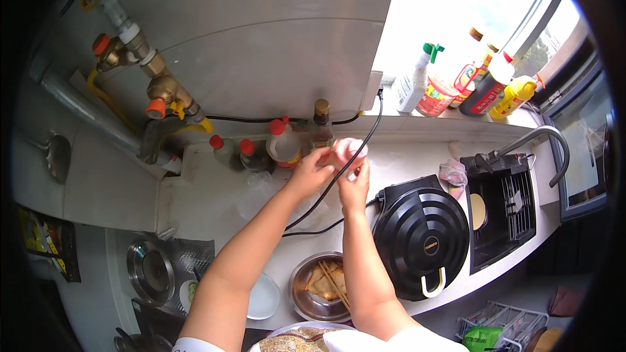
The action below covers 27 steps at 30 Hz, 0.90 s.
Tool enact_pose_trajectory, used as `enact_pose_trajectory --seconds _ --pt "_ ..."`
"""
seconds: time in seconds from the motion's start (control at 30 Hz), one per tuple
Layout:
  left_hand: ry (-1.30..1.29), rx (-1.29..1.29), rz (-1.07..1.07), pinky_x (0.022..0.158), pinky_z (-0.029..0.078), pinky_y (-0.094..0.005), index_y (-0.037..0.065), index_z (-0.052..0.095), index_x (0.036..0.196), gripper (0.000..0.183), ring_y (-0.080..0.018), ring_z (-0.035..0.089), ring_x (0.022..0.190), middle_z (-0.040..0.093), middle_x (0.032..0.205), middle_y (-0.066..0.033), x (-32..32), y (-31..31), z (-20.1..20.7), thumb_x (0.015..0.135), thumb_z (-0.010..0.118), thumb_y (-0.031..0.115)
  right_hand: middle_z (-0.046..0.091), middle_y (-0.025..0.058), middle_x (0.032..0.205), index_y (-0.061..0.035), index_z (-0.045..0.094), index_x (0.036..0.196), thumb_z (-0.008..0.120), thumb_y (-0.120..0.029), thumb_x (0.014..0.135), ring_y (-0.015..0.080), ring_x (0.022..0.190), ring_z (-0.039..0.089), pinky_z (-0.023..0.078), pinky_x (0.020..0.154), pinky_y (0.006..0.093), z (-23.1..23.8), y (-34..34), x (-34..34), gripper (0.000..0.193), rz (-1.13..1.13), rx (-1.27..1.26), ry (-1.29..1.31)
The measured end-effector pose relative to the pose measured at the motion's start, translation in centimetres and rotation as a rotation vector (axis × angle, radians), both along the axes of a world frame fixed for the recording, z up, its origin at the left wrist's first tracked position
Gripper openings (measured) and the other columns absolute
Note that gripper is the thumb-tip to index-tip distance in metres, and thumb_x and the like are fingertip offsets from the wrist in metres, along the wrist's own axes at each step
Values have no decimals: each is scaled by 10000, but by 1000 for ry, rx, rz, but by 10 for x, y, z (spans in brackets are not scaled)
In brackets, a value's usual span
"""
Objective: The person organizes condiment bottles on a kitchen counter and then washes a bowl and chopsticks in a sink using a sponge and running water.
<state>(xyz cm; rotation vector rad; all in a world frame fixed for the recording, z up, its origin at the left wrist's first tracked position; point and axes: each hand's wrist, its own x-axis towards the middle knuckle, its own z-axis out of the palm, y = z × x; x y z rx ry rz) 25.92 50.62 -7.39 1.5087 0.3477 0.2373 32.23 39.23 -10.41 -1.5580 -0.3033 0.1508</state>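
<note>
Both my hands are raised over the back of the white counter, holding a small pink-capped container (pixel 347 150). My left hand (pixel 312 171) grips it from the left side, my right hand (pixel 354 186) holds it from below. The container sits just in front of a row of bottles with red caps (pixel 284 141) and a brown bottle (pixel 321 125) by the wall. A black power cable (pixel 339 173) runs under my hands down to the black round electric griddle (pixel 420 234), whose lid is closed.
A metal bowl (pixel 306 300) with fried pieces and chopsticks stands near the front edge, beside a white saucer (pixel 264 296). A sink (pixel 499 218) with a curved tap lies right. Sauce bottles (pixel 486 88) line the windowsill. A gas hob (pixel 150 270) sits left, pipes above it.
</note>
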Motion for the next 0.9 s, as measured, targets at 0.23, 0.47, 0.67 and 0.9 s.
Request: enact_pose_trajectory --seconds 0.23,0.47,0.67,0.9 --pt "54 -91 -114 1024 331 -307 -25 341 1371 519 -189 446 1208 471 1318 -114 55 -3 6 871 471 29 547 168 1176 -21 473 1253 754 -95 664 293 1121 530 411 957 374 -9 14 64 657 -142 -2 35" --pt "27 -171 -32 1019 336 -292 -21 327 1379 500 -181 452 1211 472 1322 -123 43 -8 -1 902 465 34 505 234 1224 30 297 1380 743 -143 665 358 1138 509 403 965 383 -35 14 64 860 -111 -171 5" --pt "136 -74 138 864 431 -252 6 445 1301 419 -147 553 1049 590 1171 -106 1 -11 41 898 528 83 469 273 1284 58 254 1388 648 -59 712 357 1212 455 353 1015 352 -12 -2 39 791 -152 -196 91" --pt "-190 14 392 854 461 -250 -13 540 1127 259 -125 587 920 628 1022 -100 -38 -88 139 872 558 26 474 296 1262 89 314 1339 538 -14 797 330 1178 506 411 985 371 71 -73 -25 595 -189 133 106"
